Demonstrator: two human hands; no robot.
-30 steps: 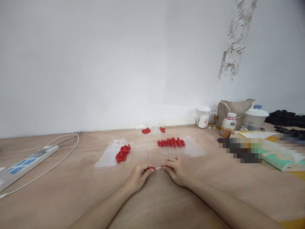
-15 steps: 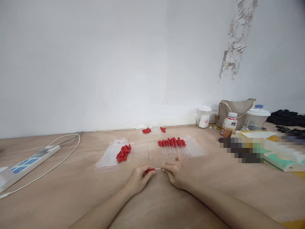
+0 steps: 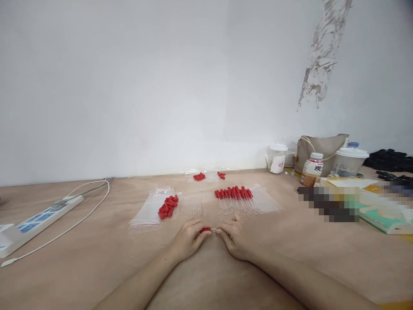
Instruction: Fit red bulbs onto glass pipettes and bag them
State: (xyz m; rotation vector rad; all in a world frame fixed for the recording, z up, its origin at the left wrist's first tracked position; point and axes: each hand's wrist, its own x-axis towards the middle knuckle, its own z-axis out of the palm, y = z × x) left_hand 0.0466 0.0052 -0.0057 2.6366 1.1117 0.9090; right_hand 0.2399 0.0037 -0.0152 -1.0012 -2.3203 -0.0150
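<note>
Low over the front of the table, my left hand (image 3: 191, 237) pinches a red rubber dropper bulb (image 3: 205, 230). My right hand (image 3: 235, 237) grips a thin clear tube (image 3: 213, 230), whose end meets the bulb's right end; how deep it sits inside I cannot tell. Beyond my left hand, loose red bulbs (image 3: 168, 206) lie heaped on clear plastic bags (image 3: 149, 207). A row of thin clear tubes (image 3: 192, 205) lies beside them. Past my right hand is a row of droppers, red bulbs on clear tubes (image 3: 235, 199), partly over another plastic bag (image 3: 265, 199).
Near the wall lies a clear bag with more red bulbs (image 3: 199, 176). A power strip (image 3: 41, 219) with a white cable (image 3: 92, 211) is at left. At right stand a lidded cup (image 3: 277, 158), a bottle (image 3: 312, 169), a grey bag (image 3: 325, 150) and a larger lidded tub (image 3: 350, 161).
My right hand has moved slightly left toward my left hand, so less of the tube shows between them. The view has shifted a little.
</note>
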